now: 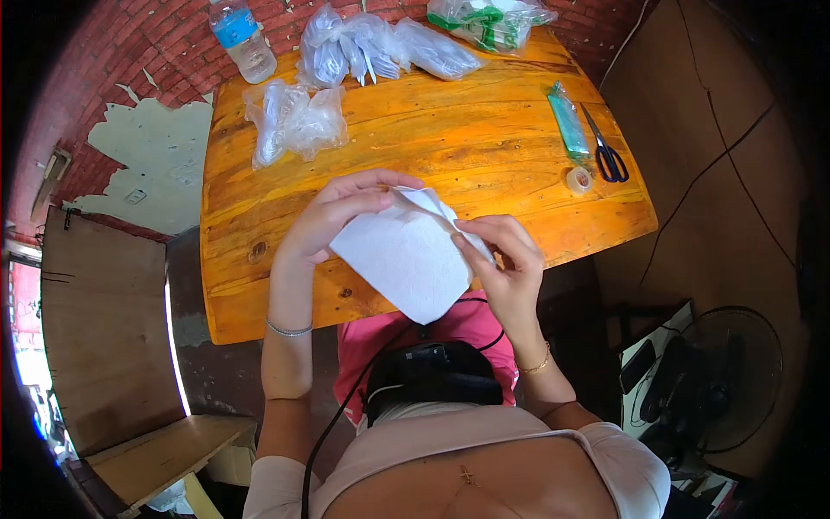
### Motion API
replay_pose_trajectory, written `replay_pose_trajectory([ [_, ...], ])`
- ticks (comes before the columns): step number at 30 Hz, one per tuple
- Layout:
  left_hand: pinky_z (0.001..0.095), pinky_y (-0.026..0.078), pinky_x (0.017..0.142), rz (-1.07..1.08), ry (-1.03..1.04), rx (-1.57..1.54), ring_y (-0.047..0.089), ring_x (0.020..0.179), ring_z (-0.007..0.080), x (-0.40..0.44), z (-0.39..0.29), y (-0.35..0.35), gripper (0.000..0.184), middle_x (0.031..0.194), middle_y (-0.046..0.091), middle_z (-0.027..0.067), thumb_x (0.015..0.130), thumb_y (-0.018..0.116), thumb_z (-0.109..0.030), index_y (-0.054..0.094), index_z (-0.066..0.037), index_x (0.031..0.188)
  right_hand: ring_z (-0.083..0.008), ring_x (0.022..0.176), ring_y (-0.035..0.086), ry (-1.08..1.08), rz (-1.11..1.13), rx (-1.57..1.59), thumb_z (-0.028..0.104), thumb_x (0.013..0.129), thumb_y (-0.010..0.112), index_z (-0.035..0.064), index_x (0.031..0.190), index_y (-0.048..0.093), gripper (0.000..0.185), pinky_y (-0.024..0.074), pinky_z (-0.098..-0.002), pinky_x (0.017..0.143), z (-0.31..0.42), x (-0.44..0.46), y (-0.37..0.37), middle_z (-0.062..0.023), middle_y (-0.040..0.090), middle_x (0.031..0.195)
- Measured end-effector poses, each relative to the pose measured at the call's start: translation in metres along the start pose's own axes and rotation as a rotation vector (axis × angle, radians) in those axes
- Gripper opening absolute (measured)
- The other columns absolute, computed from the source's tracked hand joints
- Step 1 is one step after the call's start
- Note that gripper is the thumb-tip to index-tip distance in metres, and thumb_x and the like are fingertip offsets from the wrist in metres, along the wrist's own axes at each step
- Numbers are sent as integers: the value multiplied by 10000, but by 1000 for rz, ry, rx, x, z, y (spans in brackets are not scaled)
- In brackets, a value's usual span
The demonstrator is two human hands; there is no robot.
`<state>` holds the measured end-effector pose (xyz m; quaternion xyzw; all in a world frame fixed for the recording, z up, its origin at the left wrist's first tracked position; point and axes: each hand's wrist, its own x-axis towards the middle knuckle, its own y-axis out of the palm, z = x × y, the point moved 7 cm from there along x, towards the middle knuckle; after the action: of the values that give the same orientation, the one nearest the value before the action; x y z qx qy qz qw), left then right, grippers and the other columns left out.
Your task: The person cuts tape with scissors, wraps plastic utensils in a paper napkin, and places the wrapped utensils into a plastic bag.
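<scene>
A white sheet of folded paper or tissue (pixel 402 264) is held up above the near edge of the wooden table (pixel 285 208). At its upper left, my left hand (pixel 337 212) grips it, fingers bent over the top edge. My right hand (pixel 506 259) pinches its right side between thumb and fingers. Between the hands the top of the white sheet is parted, with a thin, partly see-through strip along the opening. What lies inside the fold is hidden.
Clear plastic bags (pixel 298 121) lie at the back left, near a water bottle (pixel 242 43). Bagged plastic forks (pixel 372 52) and a green-white bag (pixel 488 22) are behind. Scissors (pixel 608 156), tape (pixel 579 179) and a green packet (pixel 567 121) lie right. A fan (pixel 726 381) stands lower right.
</scene>
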<state>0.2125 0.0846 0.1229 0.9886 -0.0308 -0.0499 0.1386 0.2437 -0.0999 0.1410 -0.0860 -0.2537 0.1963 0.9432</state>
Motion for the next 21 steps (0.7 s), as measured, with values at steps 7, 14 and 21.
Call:
replay_pose_trajectory([
  [7,210,458,707,-61,-20,96,578,787,74,10,-2,-1,200,882,611,25,861,565,-198,601,-25,953,-151,650,518,-139,66,-169,-113,573,578,60,946,681,424,436,-255,585,10,-6,2,-80,576,890],
  [14,201,447,715,-44,29,144,579,784,67,17,-1,1,141,847,626,24,756,682,-70,603,-26,864,-160,629,445,-244,86,-285,-98,597,590,80,905,695,371,401,-250,551,13,-11,5,-73,570,920],
  [21,202,459,709,54,9,183,582,784,70,10,-14,5,131,822,614,16,741,685,-28,592,-21,834,-146,852,553,-50,179,80,68,707,674,30,1026,628,325,442,-225,632,11,6,-4,-101,584,1006],
])
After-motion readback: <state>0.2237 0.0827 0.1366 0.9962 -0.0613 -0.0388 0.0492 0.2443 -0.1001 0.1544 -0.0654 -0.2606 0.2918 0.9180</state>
